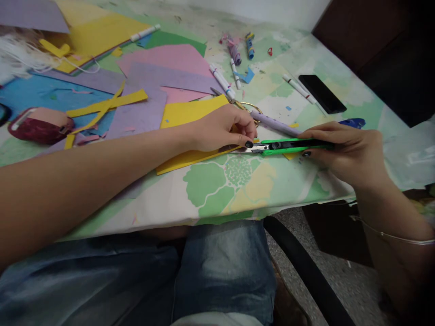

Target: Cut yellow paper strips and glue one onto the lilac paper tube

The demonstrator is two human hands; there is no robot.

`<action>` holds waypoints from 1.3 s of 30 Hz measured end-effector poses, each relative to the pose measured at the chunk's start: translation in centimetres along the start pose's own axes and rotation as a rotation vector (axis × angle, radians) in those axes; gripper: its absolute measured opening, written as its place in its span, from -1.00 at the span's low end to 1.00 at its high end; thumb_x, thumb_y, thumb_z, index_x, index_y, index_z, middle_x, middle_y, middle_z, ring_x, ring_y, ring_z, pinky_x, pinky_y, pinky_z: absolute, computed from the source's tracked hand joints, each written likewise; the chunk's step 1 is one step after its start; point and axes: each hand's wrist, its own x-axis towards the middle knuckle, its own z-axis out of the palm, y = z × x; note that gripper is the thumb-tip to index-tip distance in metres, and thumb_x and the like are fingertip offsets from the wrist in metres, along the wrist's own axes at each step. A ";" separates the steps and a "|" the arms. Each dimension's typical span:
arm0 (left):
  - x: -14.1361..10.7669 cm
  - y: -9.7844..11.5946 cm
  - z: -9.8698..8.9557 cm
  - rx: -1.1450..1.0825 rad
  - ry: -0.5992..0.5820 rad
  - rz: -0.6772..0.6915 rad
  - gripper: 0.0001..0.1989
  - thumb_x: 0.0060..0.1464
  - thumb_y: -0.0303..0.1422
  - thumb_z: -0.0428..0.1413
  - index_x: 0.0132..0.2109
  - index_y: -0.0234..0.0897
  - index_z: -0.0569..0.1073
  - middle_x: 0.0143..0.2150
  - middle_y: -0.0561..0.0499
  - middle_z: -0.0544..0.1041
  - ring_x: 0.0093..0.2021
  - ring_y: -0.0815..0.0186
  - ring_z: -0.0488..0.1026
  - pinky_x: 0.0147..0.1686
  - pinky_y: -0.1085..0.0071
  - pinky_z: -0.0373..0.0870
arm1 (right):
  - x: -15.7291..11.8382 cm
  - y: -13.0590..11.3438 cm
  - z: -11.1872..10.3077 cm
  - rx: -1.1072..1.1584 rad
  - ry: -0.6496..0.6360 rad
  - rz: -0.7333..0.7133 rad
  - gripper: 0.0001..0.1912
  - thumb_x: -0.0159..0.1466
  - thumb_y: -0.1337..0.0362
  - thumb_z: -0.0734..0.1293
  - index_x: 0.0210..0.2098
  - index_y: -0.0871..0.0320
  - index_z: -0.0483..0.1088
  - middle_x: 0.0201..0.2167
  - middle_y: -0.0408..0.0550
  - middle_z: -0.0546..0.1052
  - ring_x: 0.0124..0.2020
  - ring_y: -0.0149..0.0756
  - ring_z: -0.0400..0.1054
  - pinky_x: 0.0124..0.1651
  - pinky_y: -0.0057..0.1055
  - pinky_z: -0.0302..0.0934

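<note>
**WORKTABLE LAYOUT: POSITION OF ITEMS**

We are finding the near sheet (193,113) lying at the middle of the table (163,203), with the cutter (292,145) extending rightward from its front edge. Behind the cutter, we are locating the rolled tube (275,123) and, left of it, the scissors (242,106). Farther right and back, the phone (321,93) is lying beside a marker (299,88). At left, we are noting crossed strips (108,105) and, farther left, the pouch (41,124).

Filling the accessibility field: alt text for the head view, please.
The right hand holds a green box cutter, its blade at the edge of a yellow sheet under the left hand. Markers, scissors, colored paper and a phone lie around on a patterned tablecloth.
</note>
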 end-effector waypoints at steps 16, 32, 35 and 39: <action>0.0 0.1 0.2 -0.001 0.028 0.007 -0.90 0.00 -0.55 0.15 -0.43 -0.32 0.47 -0.23 -0.04 0.53 -0.19 0.30 0.48 -0.30 0.42 0.38 | -1.0 -0.6 -0.2 -0.056 0.037 0.044 -0.65 0.05 0.34 0.47 -0.16 -0.07 0.57 -0.23 -0.14 0.58 -0.22 -0.19 0.44 -0.15 -0.27 0.29; -0.1 0.0 0.1 -0.005 0.013 0.020 -0.90 0.01 -0.56 0.14 -0.42 -0.33 0.45 -0.22 -0.03 0.53 -0.18 0.31 0.47 -0.30 0.45 0.38 | -1.1 -0.4 -0.3 -0.072 0.034 0.031 -0.64 0.06 0.36 0.46 -0.14 -0.07 0.57 -0.22 -0.12 0.58 -0.22 -0.21 0.44 -0.15 -0.28 0.28; -0.1 0.1 0.2 0.007 0.030 0.012 -0.90 0.02 -0.57 0.14 -0.42 -0.34 0.46 -0.23 -0.04 0.52 -0.18 0.30 0.48 -0.28 0.42 0.39 | -1.1 -0.5 -0.4 -0.068 0.028 0.026 -0.64 0.06 0.36 0.46 -0.14 -0.06 0.57 -0.22 -0.11 0.58 -0.22 -0.20 0.44 -0.15 -0.28 0.28; -0.1 0.1 0.1 0.023 0.015 0.022 -0.91 0.02 -0.57 0.14 -0.41 -0.33 0.47 -0.23 -0.03 0.52 -0.17 0.31 0.48 -0.28 0.44 0.38 | -1.1 -0.5 -0.3 -0.062 0.025 0.030 -0.63 0.05 0.36 0.47 -0.14 -0.08 0.57 -0.22 -0.12 0.58 -0.22 -0.20 0.44 -0.17 -0.28 0.27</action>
